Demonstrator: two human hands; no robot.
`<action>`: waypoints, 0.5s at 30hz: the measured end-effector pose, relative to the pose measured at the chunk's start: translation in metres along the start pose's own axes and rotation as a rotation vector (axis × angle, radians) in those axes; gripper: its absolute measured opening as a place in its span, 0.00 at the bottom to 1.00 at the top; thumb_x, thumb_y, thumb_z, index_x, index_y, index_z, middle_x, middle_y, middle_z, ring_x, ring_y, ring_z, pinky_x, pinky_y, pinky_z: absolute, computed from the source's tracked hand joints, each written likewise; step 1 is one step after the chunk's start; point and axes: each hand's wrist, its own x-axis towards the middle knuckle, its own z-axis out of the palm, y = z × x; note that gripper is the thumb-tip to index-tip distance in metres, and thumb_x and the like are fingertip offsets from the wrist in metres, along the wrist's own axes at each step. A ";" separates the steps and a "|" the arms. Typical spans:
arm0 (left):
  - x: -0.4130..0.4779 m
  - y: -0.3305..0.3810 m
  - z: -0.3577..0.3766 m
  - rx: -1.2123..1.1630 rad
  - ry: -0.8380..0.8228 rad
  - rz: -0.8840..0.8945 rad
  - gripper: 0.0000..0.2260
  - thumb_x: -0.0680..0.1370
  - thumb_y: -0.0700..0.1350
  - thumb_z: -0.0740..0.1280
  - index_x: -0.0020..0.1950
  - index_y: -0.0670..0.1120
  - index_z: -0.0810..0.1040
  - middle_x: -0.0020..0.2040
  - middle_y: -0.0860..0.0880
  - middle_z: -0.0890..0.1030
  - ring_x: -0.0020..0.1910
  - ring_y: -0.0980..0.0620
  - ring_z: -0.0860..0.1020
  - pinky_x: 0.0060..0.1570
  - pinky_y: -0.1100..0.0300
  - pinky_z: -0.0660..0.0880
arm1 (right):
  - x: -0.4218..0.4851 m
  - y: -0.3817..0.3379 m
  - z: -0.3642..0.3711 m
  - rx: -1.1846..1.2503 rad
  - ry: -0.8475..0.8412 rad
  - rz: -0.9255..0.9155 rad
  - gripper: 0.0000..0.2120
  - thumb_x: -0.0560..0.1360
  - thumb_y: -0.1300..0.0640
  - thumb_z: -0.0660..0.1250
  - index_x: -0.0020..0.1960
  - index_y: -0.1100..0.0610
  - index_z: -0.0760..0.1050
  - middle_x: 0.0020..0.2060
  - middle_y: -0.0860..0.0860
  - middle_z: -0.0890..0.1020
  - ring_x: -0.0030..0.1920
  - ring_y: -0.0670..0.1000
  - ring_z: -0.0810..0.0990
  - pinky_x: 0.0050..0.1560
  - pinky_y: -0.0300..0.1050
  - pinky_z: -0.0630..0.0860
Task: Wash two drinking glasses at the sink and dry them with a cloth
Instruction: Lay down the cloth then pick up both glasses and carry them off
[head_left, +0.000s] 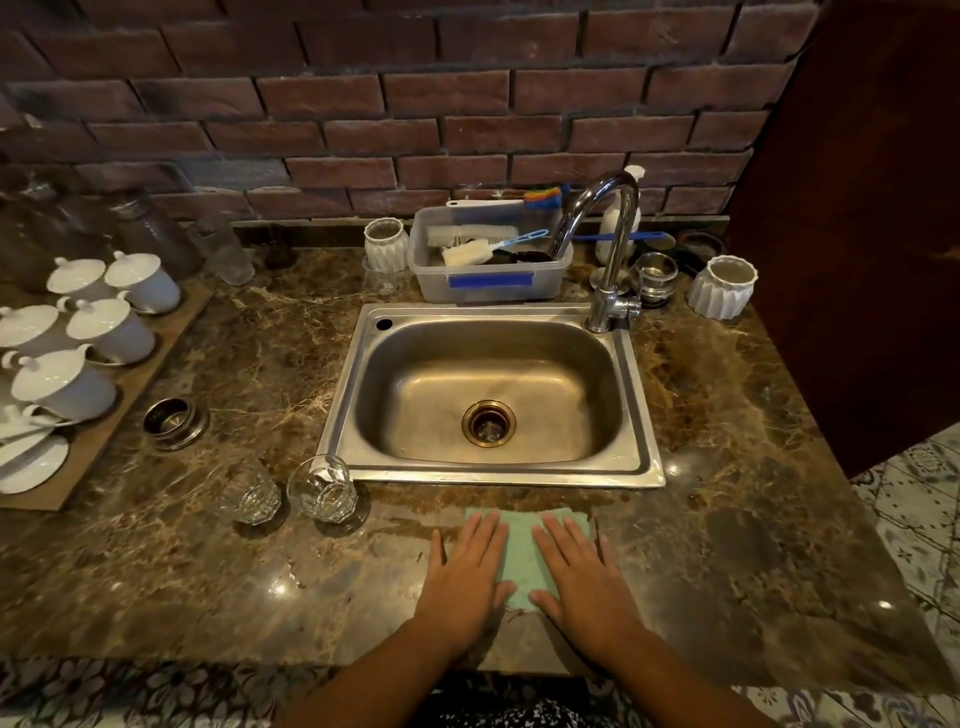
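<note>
Two clear drinking glasses stand on the marble counter left of the sink's front corner: one (323, 487) close to the sink rim, the other (249, 493) to its left. A light green cloth (522, 551) lies flat on the counter in front of the steel sink (363, 384). My left hand (465, 574) and my right hand (584, 577) rest palm down on the cloth's two sides, fingers spread, holding nothing. The chrome tap (610, 249) stands at the sink's back right; no water runs. The basin holds nothing.
A plastic tub of brushes (488, 280) sits behind the sink, white ribbed jars (722, 288) on each side. White lidded cups (93, 332) fill a board at the left, a metal ring (174, 422) beside it. The counter ends at the right above tiled floor.
</note>
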 end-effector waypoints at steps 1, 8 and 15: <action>0.000 -0.003 0.003 0.006 -0.004 -0.002 0.33 0.84 0.60 0.53 0.82 0.52 0.39 0.82 0.54 0.37 0.81 0.52 0.36 0.76 0.36 0.39 | 0.000 0.004 -0.002 0.001 -0.020 -0.008 0.39 0.71 0.34 0.64 0.78 0.49 0.60 0.78 0.49 0.63 0.76 0.54 0.64 0.69 0.62 0.62; -0.001 -0.008 0.004 -0.037 -0.048 0.000 0.36 0.83 0.62 0.53 0.82 0.53 0.36 0.81 0.55 0.32 0.78 0.54 0.31 0.76 0.34 0.39 | 0.001 0.005 -0.006 0.090 -0.036 -0.023 0.40 0.78 0.37 0.58 0.80 0.45 0.40 0.80 0.45 0.40 0.80 0.50 0.38 0.76 0.60 0.40; 0.003 -0.001 -0.014 -0.091 -0.084 -0.026 0.37 0.82 0.57 0.61 0.83 0.52 0.43 0.83 0.54 0.40 0.82 0.52 0.40 0.77 0.34 0.46 | 0.007 -0.002 -0.025 0.088 -0.084 -0.009 0.39 0.76 0.39 0.63 0.80 0.47 0.48 0.81 0.47 0.48 0.80 0.52 0.45 0.76 0.64 0.49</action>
